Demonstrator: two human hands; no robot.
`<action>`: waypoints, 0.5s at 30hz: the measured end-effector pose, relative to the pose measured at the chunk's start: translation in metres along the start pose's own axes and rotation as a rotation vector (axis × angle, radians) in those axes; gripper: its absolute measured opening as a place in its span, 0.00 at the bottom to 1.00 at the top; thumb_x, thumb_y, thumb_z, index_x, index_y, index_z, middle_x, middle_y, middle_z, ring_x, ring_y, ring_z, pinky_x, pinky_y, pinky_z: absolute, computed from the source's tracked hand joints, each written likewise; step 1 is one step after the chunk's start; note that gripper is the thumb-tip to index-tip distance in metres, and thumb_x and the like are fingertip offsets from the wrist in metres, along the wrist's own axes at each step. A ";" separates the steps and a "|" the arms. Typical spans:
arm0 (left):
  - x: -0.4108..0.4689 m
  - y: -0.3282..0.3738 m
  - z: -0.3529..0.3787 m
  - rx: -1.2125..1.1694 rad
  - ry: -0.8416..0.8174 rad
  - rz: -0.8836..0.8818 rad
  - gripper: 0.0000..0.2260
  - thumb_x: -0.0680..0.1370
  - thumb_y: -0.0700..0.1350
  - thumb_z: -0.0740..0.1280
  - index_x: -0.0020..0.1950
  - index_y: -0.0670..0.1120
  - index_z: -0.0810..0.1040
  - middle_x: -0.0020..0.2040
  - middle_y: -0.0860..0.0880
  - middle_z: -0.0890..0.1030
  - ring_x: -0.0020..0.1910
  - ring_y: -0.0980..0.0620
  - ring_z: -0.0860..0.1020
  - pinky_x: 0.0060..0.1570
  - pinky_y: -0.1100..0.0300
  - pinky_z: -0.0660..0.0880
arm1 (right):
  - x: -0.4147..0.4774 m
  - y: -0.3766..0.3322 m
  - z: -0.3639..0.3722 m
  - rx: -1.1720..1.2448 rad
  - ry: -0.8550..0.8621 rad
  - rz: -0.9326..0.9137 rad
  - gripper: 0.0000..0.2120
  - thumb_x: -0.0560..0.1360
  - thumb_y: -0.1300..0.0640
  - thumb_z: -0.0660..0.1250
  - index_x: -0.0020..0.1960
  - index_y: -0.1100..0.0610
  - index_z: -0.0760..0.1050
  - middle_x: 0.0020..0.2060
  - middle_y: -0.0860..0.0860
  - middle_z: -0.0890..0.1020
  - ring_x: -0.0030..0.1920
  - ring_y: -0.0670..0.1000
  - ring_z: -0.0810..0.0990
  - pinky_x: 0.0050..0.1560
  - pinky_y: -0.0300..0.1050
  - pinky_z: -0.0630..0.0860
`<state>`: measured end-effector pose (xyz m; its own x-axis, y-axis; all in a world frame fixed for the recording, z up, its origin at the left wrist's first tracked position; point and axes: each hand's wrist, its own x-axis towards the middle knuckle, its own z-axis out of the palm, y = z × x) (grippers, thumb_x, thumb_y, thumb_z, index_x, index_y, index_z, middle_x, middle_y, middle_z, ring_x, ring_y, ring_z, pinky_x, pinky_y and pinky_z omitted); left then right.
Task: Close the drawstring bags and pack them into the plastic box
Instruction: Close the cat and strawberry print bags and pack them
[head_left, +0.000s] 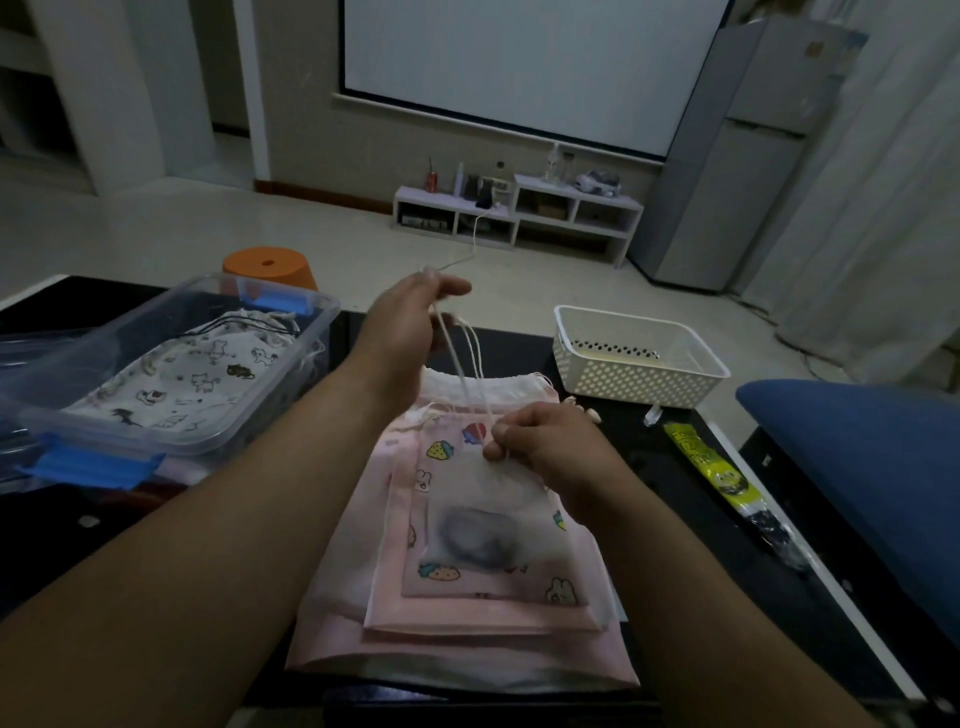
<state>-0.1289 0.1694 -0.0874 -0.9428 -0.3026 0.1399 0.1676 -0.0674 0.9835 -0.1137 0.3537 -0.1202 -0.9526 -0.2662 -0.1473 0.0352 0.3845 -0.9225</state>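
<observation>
The small sheer drawstring bag (483, 514) lies atop stacked pink bags (467, 636), near centre. The right hand (550, 441) pinches its neck with curled fingers; the left hand (410, 317) pinches its cords (460, 366), raised farther off. The plastic box (317, 332) sits to the left.

The dark lump (475, 540) inside the sheer bag (457, 493) is too blurred to identify. The right hand (550, 447) pinches and covers that bag's mouth. The ends of the cords (457, 361) vanish in the left hand (410, 317). The plastic box (218, 439) runs off the left edge.
</observation>
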 end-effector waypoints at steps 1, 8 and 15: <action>0.003 0.001 -0.002 0.150 0.042 0.070 0.19 0.88 0.53 0.52 0.59 0.49 0.82 0.60 0.50 0.78 0.59 0.51 0.76 0.61 0.51 0.75 | -0.001 0.000 0.001 -0.012 -0.002 0.002 0.08 0.79 0.62 0.71 0.42 0.58 0.85 0.46 0.55 0.88 0.54 0.55 0.84 0.55 0.50 0.80; 0.001 0.013 0.010 0.216 -0.109 0.165 0.19 0.88 0.55 0.52 0.63 0.54 0.81 0.68 0.54 0.76 0.65 0.55 0.74 0.66 0.50 0.73 | -0.003 -0.005 0.010 -0.200 -0.139 -0.053 0.08 0.81 0.57 0.70 0.48 0.57 0.87 0.45 0.45 0.88 0.50 0.43 0.84 0.52 0.41 0.76; -0.010 0.017 0.029 0.384 -0.354 0.076 0.27 0.84 0.65 0.57 0.80 0.54 0.67 0.77 0.49 0.71 0.72 0.48 0.72 0.69 0.46 0.72 | -0.003 -0.006 0.011 -0.207 -0.130 -0.100 0.07 0.82 0.54 0.69 0.52 0.53 0.86 0.45 0.47 0.87 0.49 0.51 0.84 0.48 0.42 0.78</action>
<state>-0.1252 0.1985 -0.0690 -0.9828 0.0507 0.1774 0.1843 0.3151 0.9310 -0.1075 0.3425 -0.1185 -0.9010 -0.4181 -0.1156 -0.1327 0.5195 -0.8441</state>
